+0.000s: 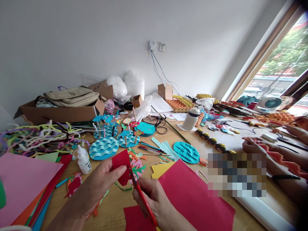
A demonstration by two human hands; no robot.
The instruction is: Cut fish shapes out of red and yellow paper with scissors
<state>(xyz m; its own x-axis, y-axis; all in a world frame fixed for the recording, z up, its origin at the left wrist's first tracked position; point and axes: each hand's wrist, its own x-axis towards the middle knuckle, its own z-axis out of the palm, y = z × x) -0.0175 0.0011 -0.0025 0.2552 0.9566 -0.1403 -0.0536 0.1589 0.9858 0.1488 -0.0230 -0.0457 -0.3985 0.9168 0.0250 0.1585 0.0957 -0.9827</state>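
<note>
"One red scrap lies lowest, at the near edge of the view. What is above it?"

"The right hand, with its fingers closed around the handles of the scissors, which are red. The blades point up and away from the body, perhaps because this angle is easy for the wrist."

"And the left hand?"

"It pinches the red paper piece between thumb and fingers, in the air above the table. I think it is raised so that its right edge is free for the blades, which are there. Whether they are fully together, I cannot tell."

"How does this piece look?"

"It is deep red and small, with a lower end that becomes narrow. Some dark marks show low on it, too small to read."

"What lies around?"

"A large red sheet is just beside the right hand, probably to be within reach. Beyond the hands there are cut scraps, and to the left a white bottle stands with its nozzle up. Farther, a wavy blue disc lies flat; at the right is another person's hand. Farthest, a bag rests in a cardboard box near the wall."
</note>
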